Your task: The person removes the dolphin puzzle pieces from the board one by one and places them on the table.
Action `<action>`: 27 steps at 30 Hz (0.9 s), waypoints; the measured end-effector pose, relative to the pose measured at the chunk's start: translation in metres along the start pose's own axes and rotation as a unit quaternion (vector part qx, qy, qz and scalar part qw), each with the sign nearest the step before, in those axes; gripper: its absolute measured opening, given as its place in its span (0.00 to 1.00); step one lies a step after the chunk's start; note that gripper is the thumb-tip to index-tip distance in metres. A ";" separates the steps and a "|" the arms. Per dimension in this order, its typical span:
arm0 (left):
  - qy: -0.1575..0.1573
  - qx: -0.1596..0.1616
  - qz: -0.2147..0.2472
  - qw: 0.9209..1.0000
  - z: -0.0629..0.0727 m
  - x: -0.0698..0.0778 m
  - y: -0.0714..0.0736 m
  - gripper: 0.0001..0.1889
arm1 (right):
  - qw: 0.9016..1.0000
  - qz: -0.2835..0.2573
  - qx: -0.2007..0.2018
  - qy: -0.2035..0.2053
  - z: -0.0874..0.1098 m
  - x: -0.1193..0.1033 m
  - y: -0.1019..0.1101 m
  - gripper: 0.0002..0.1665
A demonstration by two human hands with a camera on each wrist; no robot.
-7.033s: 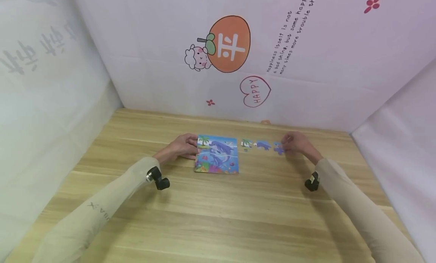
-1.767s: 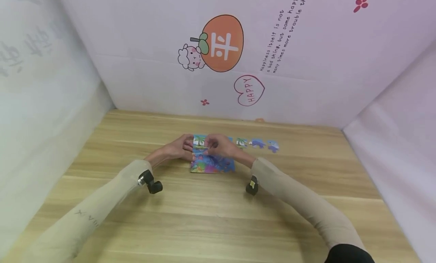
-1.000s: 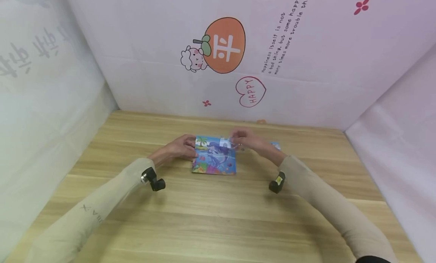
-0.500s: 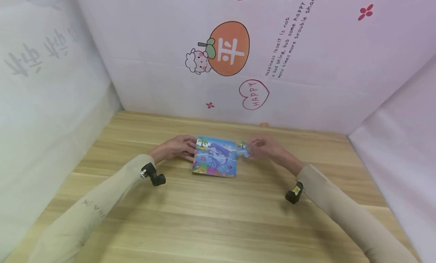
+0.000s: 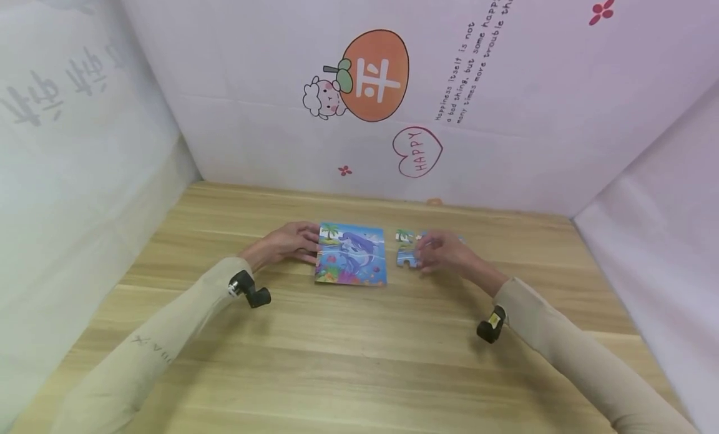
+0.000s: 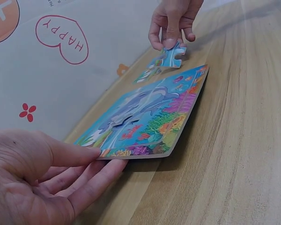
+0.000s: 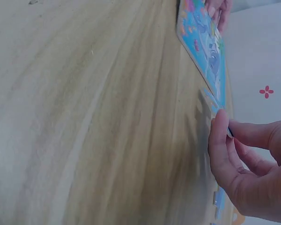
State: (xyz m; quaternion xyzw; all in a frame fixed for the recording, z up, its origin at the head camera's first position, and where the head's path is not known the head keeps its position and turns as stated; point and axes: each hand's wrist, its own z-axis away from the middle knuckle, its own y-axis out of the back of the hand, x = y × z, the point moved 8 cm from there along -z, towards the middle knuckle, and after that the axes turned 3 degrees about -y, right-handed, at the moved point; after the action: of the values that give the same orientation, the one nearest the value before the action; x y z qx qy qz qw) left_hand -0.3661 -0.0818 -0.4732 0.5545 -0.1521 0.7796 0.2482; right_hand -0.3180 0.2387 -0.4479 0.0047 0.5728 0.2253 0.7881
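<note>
A dolphin jigsaw puzzle (image 5: 351, 254) in a flat board lies on the wooden table, tilted up a little at its left edge. My left hand (image 5: 286, 241) pinches that edge, thumb on top and fingers beneath, as the left wrist view shows. To the right of the board, my right hand (image 5: 449, 256) pinches a blue puzzle piece (image 6: 173, 57) between thumb and fingers, slightly above the table. This piece is just below a loose palm-tree piece (image 5: 404, 235). Other loose pieces of that upper row are mostly hidden behind my right hand.
The wooden table (image 5: 359, 359) runs up to a printed white sheet (image 5: 253, 140) close behind the puzzle. White cloth walls (image 5: 84, 172) stand on the left and right sides. A small black camera sits on each wrist.
My right hand put a piece down at the row's right end, went over the board, and carried a blue piece right to below the palm-tree piece. My left hand has stayed at the board's edge.
</note>
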 end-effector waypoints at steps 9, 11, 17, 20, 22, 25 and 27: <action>-0.008 0.002 -0.022 1.000 0.001 0.002 0.004 0.36 | 0.992 0.111 0.051 0.025 -0.008 -0.002 -0.009 0.11; -0.010 0.001 -0.031 0.999 0.002 0.002 0.005 0.37 | 0.986 0.150 0.064 0.038 -0.009 -0.004 -0.012 0.09; -0.013 -0.001 -0.030 0.999 0.002 0.001 0.006 0.36 | 0.976 0.195 0.086 0.045 -0.011 -0.004 -0.013 0.09; -0.012 0.000 -0.025 1.000 0.002 0.001 0.006 0.36 | 0.975 0.198 0.095 0.040 -0.011 -0.003 -0.013 0.14; -0.013 -0.001 -0.024 1.000 0.002 0.000 0.005 0.36 | 0.974 0.201 0.098 0.038 -0.011 -0.003 -0.013 0.17; -0.016 -0.003 -0.022 1.000 0.001 0.000 0.004 0.36 | 0.973 0.204 0.101 0.039 -0.012 -0.002 -0.013 0.18; -0.018 -0.002 -0.021 1.000 0.001 -0.001 0.004 0.37 | 0.972 0.207 0.102 0.042 -0.013 -0.002 -0.012 0.19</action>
State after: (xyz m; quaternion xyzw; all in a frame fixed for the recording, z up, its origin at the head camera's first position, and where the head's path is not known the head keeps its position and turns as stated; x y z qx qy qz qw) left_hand -0.3678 -0.0859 -0.4734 0.5710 -0.1464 0.7640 0.2625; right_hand -0.3259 0.2245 -0.4540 0.1939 0.6119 0.3243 0.6949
